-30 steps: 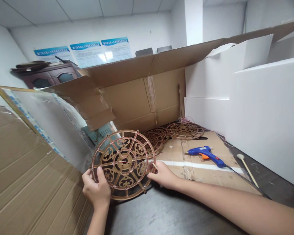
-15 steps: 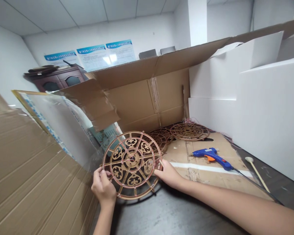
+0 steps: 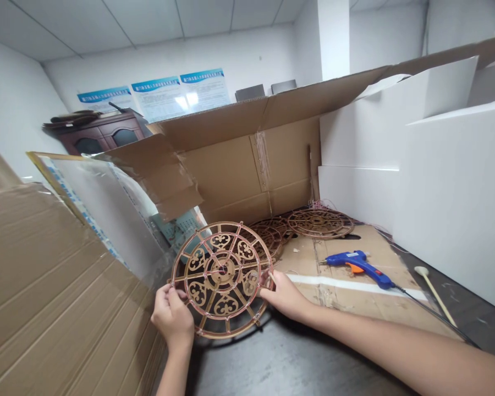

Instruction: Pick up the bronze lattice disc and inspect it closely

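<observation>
Between my hands is a round, gold-coloured openwork frame (image 3: 226, 305) with spokes, heart-shaped scrolls and thin pinkish wire along its rings. It is tilted up so its face is toward me. My left hand (image 3: 174, 316) is closed on the left rim, thumb and fingers pinching it. On the right rim my right hand (image 3: 282, 294) is closed, its fingertips partly hidden by the ring. A blue glue gun (image 3: 361, 265) with an orange trigger lies on flat cardboard to the right. Behind the held frame, similar round frames (image 3: 319, 223) lie on the table.
Tall cardboard (image 3: 231, 176) stands at the back, and a ribbed cardboard wall (image 3: 58, 291) rises at the left. White boxes (image 3: 457, 192) stand on the right. A stick with a pale round head (image 3: 437, 297) lies near the glue gun's cord (image 3: 433, 313).
The view has shifted very slightly. My left hand has edged a little to the left on the rim; both hands still hold the round frame in nearly the same place.
</observation>
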